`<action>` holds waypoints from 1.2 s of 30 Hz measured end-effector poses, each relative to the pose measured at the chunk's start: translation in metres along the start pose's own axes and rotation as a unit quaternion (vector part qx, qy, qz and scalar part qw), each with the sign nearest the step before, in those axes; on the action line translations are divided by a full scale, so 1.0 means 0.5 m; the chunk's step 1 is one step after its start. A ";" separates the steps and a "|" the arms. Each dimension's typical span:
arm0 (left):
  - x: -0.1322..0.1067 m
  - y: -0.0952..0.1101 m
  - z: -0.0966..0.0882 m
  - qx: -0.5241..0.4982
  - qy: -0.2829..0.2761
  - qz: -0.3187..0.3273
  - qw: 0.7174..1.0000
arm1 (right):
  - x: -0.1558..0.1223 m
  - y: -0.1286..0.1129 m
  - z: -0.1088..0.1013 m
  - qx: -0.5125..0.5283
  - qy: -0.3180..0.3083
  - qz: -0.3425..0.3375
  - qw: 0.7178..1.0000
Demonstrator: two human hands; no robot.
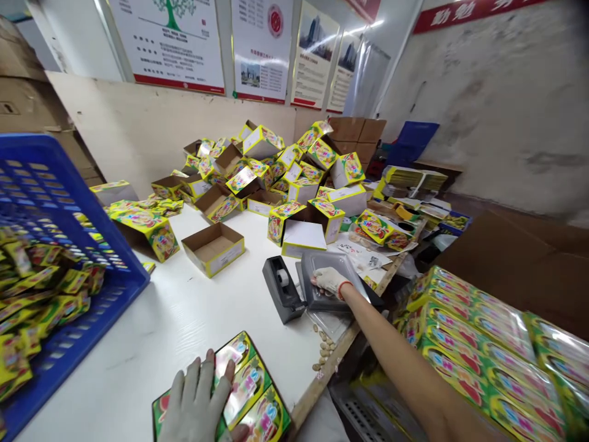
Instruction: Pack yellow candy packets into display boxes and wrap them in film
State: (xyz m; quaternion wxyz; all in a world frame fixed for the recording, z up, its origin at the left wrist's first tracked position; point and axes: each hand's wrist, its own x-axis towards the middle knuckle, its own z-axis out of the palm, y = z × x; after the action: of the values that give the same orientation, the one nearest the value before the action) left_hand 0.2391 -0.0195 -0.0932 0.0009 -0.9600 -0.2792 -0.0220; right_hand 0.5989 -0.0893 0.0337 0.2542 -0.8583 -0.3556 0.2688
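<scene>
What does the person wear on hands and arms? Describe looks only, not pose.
The left hand and the right hand wear pale whitish knitted work gloves. The right glove ends in a red-orange cuff edge. Beyond it the forearm shows no sleeve. The left wrist is out of view.

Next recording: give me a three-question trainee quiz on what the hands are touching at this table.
1. True or false: the left hand lies flat on the colourful box.
2. What does the right hand touch? A) scissors B) stack of plastic trays C) a cup
3. Fill in: the crate at the table's left end is ____.
Key: 1 true; 2 B; 3 blue.
</scene>
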 end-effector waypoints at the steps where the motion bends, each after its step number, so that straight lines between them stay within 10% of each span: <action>1: -0.002 0.003 -0.004 -0.004 0.004 -0.003 1.000 | 0.000 0.000 0.003 -0.012 0.003 -0.008 1.000; 10: -0.015 0.016 -0.003 -0.054 0.043 -0.007 0.998 | -0.001 -0.001 0.002 -0.148 0.110 -0.046 0.982; 14: -0.017 -0.002 -0.065 -0.146 0.118 -0.038 0.982 | -0.052 -0.054 0.000 -0.185 0.113 -0.140 0.966; 16: -0.011 -0.019 -0.139 -0.194 0.193 -0.059 0.960 | -0.097 -0.106 0.000 -0.163 0.005 -0.289 0.943; 19: 0.001 -0.043 -0.265 -0.256 0.263 -0.095 0.925 | -0.155 -0.192 0.011 -0.054 -0.324 -0.358 0.874; 23: -0.008 -0.051 -0.343 -0.439 0.138 -0.136 0.877 | -0.151 -0.244 0.077 0.060 -0.531 -0.294 0.792; 28: -0.029 -0.058 -0.240 -0.474 0.135 -0.281 0.823 | -0.066 -0.204 0.198 0.192 -0.398 -0.211 0.872; 32: -0.007 -0.090 -0.136 -0.365 0.112 -0.319 0.867 | -0.023 -0.170 0.270 0.083 -0.287 -0.136 0.945; 36: 0.018 -0.104 -0.084 -0.309 0.077 -0.306 0.897 | -0.002 -0.143 0.305 0.029 -0.271 -0.084 0.958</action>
State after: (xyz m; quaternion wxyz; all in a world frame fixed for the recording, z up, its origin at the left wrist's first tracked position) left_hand 0.2167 0.0287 -0.0513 -0.2814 -0.7743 -0.5375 -0.1800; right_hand 0.4665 -0.0082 -0.0318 0.1944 -0.7127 -0.4741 0.4791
